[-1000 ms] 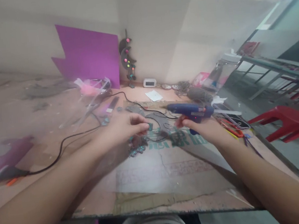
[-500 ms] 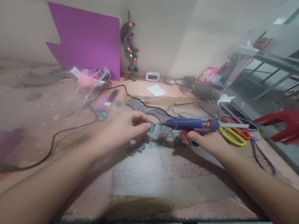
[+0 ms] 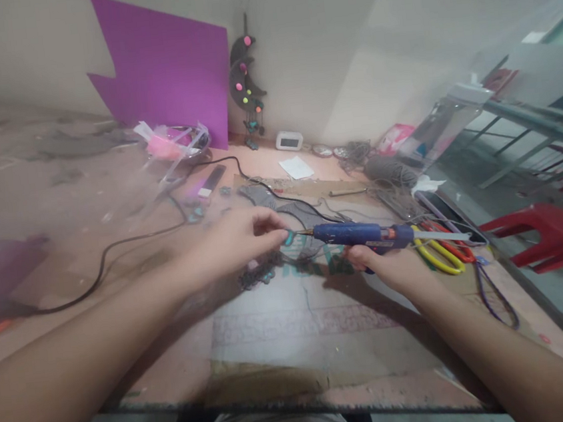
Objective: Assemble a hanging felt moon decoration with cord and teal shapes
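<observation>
With our right hand (image 3: pixel 375 261) gripping the blue glue gun (image 3: pixel 348 233) and our left hand (image 3: pixel 244 240) pinching the small teal piece (image 3: pixel 290 237) above the printed sheet (image 3: pixel 266 306), we now have the nozzle (image 3: pixel 306 232) right at the piece, the earlier gap closed, so gluing seems under way.

Blue glue gun (image 3: pixel 347 233), nearly level, white stick (image 3: pixel 442 234) behind, nozzle (image 3: pixel 306 232) at a small teal piece (image 3: pixel 290 237)
</observation>
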The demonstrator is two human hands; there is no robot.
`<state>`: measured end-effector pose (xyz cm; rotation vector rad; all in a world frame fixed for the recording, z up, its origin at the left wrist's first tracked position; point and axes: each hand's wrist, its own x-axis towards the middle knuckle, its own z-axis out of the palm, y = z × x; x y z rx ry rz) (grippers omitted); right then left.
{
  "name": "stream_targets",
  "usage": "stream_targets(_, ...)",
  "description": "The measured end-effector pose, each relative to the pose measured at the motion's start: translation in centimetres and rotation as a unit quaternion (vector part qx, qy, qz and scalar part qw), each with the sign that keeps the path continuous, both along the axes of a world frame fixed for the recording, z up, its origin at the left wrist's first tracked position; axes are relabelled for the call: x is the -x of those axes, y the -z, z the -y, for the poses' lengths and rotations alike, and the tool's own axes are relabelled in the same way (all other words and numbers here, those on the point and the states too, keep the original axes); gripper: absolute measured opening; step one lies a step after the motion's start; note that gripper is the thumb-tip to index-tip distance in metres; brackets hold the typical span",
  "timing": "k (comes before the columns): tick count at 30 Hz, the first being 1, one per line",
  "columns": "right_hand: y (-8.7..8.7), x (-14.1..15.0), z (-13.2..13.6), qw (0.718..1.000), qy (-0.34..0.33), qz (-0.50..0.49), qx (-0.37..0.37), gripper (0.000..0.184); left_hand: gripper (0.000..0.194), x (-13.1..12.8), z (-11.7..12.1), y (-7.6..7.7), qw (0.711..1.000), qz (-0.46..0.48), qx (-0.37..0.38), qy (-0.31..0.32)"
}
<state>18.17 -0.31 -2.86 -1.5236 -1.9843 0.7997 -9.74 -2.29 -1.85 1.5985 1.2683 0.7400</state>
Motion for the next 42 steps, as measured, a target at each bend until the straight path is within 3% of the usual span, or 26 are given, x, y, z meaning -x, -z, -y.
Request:
stream_targets(11, -0.43, 0.35, 0.21, 0.998, 0.039, 0.055, -0.021, 0.043, 0.017, 0.02, -0.14, -0.04, 1.000, -0.002, 0.001, 0.001)
stream_targets(20, -0.59, 0.61, 0.53, 0.996, 0.057, 0.060, -0.024, 0.039, 0.018, 0.03, -0.12, -0.07, 1.000, 0.002, 0.007, -0.001)
stream_targets(37, -0.11, 0.21, 0.37, 0.996, 0.043, 0.045, -0.059, 0.043, 0.017, 0.07, -0.05, -0.08, 1.000, -0.002, -0.003, 0.015)
stream_targets(42, -0.49, 0.44, 0.57, 0.997, 0.048, 0.057, -0.036, 0.041, 0.019, 0.23, -0.04, -0.16, 1.000, 0.003, 0.000, 0.003)
